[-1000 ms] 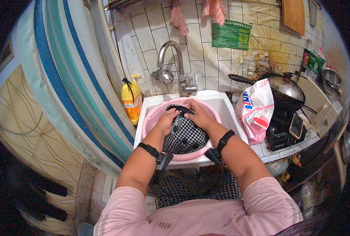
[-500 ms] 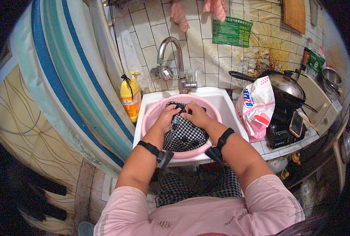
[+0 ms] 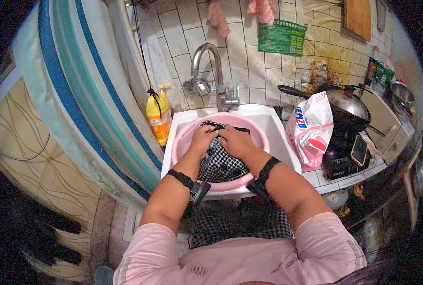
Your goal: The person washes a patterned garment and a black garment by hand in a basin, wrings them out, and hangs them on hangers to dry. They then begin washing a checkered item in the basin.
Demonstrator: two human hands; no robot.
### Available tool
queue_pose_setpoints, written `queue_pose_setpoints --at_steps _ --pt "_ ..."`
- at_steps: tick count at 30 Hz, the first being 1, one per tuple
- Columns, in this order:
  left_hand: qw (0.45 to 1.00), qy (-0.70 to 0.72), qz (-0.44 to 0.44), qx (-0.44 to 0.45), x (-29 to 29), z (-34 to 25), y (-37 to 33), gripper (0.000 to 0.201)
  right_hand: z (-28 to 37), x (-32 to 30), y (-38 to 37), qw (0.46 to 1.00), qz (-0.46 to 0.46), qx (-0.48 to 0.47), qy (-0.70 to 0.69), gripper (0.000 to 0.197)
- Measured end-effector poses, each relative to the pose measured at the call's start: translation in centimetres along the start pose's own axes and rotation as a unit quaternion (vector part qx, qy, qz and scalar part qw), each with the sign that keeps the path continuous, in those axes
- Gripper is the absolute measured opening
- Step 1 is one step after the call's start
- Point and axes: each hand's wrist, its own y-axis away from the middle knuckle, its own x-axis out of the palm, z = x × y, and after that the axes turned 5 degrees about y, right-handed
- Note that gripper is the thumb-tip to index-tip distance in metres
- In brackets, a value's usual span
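Observation:
A pink basin (image 3: 183,142) sits in a white sink (image 3: 275,128). Inside it lies a black-and-white checked cloth (image 3: 219,164). My left hand (image 3: 203,139) and my right hand (image 3: 235,141) are side by side over the basin's far half, both closed on a bunched part of the cloth. Each wrist wears a black strap. A chrome tap (image 3: 211,71) curves over the back of the sink, and I cannot tell whether water runs from it.
A yellow bottle with a pump (image 3: 158,116) stands left of the sink. To the right, on the tiled counter, are a white and pink bag (image 3: 310,130), a wok on a burner (image 3: 347,107) and a phone (image 3: 359,149). A blue-striped rolled mat (image 3: 78,90) leans at the left.
My hands have stayed together on the cloth in the basin, shifting it slightly. The view has tilted a little; nothing else has moved.

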Motion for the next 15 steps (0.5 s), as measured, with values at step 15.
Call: queue_pose_setpoints --at_steps 15 --pt "0.990 -0.035 0.039 -0.134 0.3 -0.8 0.0 0.014 -0.7 1.2 0.2 0.998 -0.057 -0.032 0.023 0.014"
